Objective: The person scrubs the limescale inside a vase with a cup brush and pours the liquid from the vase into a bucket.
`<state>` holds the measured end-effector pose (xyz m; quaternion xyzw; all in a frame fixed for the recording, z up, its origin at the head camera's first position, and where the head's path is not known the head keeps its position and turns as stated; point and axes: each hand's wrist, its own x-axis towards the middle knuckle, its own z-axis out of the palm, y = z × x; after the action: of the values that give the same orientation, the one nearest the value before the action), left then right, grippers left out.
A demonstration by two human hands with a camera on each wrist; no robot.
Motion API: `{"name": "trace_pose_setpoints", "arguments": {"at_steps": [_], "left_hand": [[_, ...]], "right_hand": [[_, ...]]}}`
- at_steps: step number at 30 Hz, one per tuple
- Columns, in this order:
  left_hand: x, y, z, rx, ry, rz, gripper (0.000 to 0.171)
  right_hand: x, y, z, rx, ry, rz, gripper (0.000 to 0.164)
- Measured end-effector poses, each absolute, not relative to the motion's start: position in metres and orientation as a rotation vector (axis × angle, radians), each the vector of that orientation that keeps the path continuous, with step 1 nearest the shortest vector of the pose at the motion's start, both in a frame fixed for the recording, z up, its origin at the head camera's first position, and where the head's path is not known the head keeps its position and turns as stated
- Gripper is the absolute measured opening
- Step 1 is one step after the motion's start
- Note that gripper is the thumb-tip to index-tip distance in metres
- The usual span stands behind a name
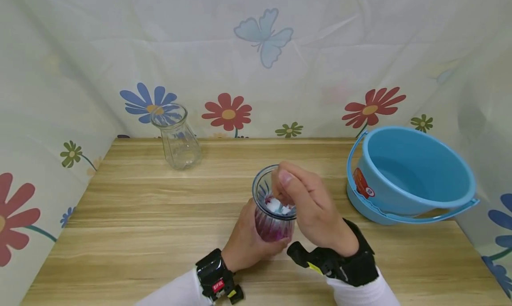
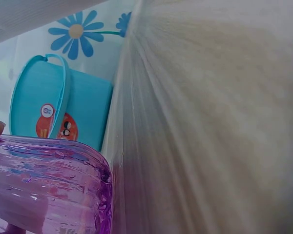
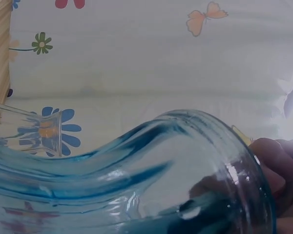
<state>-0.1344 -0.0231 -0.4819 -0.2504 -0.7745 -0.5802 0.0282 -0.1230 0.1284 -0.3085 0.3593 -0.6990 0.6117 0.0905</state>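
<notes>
Vase (image 1: 273, 228) and right hand (image 1: 314, 204) partly hide something white (image 1: 275, 205).

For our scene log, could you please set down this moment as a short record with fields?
Left hand: grips the ribbed blue-and-purple glass vase
Right hand: curled at its mouth; anything gripped is hidden
Inside it: white material, kind unclear
Back left: clear, flared-mouth glass vase, standing
Right side: light-blue plastic bucket, handle lowered
Surface: wood-grain table
</notes>
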Motion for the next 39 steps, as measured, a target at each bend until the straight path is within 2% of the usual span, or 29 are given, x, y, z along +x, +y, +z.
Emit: {"name": "trace_pose_setpoints", "arguments": {"at_steps": [16,31,39], "left_hand": [[-0.132,-0.025,-0.481,-0.765,-2.429,-1.781,0.101],[-0.131,-0.024,-0.479,-0.698,-2.482,-1.807,0.106],[-0.132,-0.024,-0.481,-0.706,-2.461,-1.799,0.104]], "right_hand": [[-0.131,0.134,-0.306,1.188,-1.704,2.130,0.033],[-0.122,0.145,-0.302,1.150,-1.467,2.166,0.032],[-0.125,0.138,-0.303,1.168,-1.531,2.145,0.031]]}}
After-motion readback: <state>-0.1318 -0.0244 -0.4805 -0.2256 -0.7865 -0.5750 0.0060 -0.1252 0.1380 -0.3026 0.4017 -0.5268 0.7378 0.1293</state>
